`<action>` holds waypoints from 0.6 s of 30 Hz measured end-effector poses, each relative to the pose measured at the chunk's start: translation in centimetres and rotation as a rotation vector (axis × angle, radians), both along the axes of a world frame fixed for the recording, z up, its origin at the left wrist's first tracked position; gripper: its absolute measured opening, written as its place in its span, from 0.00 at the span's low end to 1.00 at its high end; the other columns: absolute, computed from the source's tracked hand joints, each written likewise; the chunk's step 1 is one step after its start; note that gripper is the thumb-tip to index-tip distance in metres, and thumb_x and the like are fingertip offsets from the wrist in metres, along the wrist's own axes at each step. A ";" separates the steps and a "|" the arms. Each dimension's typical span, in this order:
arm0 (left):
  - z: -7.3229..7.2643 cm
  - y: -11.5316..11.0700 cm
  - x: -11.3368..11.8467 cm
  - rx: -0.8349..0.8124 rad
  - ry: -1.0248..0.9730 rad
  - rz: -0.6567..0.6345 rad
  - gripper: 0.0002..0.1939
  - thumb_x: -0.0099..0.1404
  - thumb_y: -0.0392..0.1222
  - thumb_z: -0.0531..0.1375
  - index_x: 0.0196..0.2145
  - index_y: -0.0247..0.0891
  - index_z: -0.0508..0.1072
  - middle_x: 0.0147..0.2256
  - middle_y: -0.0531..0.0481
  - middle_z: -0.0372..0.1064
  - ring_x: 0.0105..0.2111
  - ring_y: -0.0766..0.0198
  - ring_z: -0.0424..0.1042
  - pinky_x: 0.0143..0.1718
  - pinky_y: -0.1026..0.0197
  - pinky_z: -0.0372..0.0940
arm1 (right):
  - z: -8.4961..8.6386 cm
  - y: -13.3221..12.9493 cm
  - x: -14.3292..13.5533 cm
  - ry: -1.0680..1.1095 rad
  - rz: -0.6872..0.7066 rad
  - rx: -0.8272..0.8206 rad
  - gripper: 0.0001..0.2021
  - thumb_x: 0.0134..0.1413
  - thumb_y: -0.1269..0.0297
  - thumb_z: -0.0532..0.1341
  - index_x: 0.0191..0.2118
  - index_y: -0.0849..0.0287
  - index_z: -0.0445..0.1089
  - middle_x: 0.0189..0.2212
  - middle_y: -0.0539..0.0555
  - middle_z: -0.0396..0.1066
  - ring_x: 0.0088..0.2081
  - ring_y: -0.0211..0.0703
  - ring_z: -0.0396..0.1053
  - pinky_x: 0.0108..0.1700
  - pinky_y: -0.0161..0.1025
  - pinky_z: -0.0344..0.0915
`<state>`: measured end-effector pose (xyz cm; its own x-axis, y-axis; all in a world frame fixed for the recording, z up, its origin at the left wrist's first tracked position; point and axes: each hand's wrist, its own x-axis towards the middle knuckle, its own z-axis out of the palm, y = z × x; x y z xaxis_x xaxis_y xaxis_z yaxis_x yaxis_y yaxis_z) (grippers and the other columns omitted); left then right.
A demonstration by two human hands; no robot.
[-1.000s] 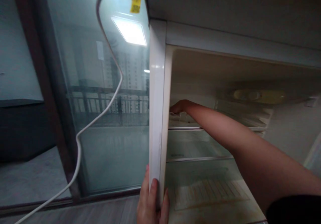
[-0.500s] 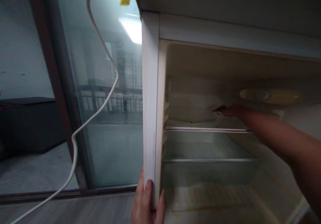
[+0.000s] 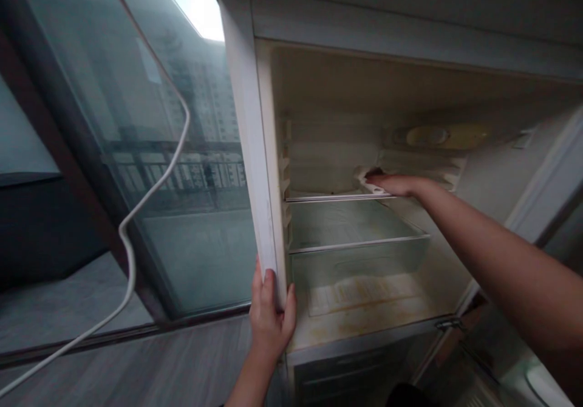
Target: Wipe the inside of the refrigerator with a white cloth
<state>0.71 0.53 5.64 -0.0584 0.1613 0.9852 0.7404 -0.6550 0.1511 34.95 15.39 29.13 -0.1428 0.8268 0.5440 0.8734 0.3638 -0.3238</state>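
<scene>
An old white refrigerator (image 3: 266, 225) stands with its inside exposed, yellowed and stained. My left hand (image 3: 271, 313) grips the lower left edge of its frame, fingers outside and thumb on the inner side. Deep inside, my right hand (image 3: 387, 183) is closed over a pale cloth (image 3: 367, 179) just above the upper glass shelf (image 3: 332, 199). The fingertips and part of the cloth are hard to make out in the shade. Below lies a second glass shelf (image 3: 359, 243), and brown stains mark the compartment floor (image 3: 346, 328).
A yellowed lamp cover (image 3: 428, 135) sits on the inner right wall. To the left, a white cord (image 3: 155, 185) hangs before a sliding glass door (image 3: 200, 243). A metal hinge (image 3: 449, 323) juts out at the lower right, over a dark lower compartment (image 3: 355, 379).
My view has shifted right and down, showing more of the lower compartment. My right hand has come lower toward the upper shelf with the cloth. My left hand keeps its hold on the frame.
</scene>
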 end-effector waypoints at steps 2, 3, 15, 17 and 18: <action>0.0 0.0 0.0 0.002 0.008 -0.003 0.47 0.62 0.30 0.65 0.72 0.40 0.45 0.69 0.32 0.49 0.68 0.47 0.55 0.63 0.48 0.62 | 0.0 -1.8 -2.3 -0.132 0.057 -0.113 0.10 0.57 0.67 0.59 0.38 0.58 0.79 0.49 0.58 0.77 0.53 0.53 0.72 0.59 0.52 0.65; 0.1 0.0 0.0 0.001 0.010 -0.005 0.47 0.62 0.30 0.65 0.72 0.40 0.45 0.69 0.32 0.49 0.68 0.47 0.55 0.63 0.48 0.62 | -0.1 -2.6 -3.6 -0.223 0.083 -0.136 0.13 0.61 0.66 0.56 0.42 0.58 0.78 0.52 0.59 0.75 0.56 0.53 0.70 0.61 0.53 0.63; 0.2 0.2 -0.1 -0.011 0.003 -0.001 0.47 0.63 0.33 0.65 0.72 0.42 0.44 0.69 0.33 0.49 0.69 0.46 0.53 0.63 0.47 0.62 | -3.8 -7.5 -22.1 -0.262 -0.139 0.354 0.24 0.72 0.57 0.42 0.40 0.60 0.74 0.40 0.61 0.75 0.40 0.51 0.72 0.43 0.45 0.64; 0.2 0.2 -0.1 0.003 0.012 0.004 0.47 0.63 0.33 0.65 0.72 0.42 0.44 0.69 0.33 0.50 0.68 0.47 0.54 0.64 0.47 0.61 | -4.4 -7.3 -21.9 -0.254 -0.119 0.410 0.24 0.72 0.56 0.43 0.40 0.59 0.74 0.39 0.60 0.75 0.41 0.51 0.71 0.45 0.45 0.62; 0.2 0.3 -0.2 0.011 0.016 0.008 0.47 0.63 0.33 0.65 0.72 0.42 0.44 0.69 0.33 0.50 0.68 0.47 0.55 0.64 0.47 0.61 | -4.6 -7.3 -21.6 -0.267 -0.094 0.437 0.23 0.72 0.55 0.43 0.40 0.59 0.73 0.39 0.59 0.74 0.42 0.51 0.71 0.46 0.46 0.61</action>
<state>0.54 0.79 5.86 -0.0442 0.1506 0.9876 0.7476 -0.6507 0.1327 13.39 8.07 24.51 -0.2595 0.5468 0.7960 0.9403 0.3310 0.0792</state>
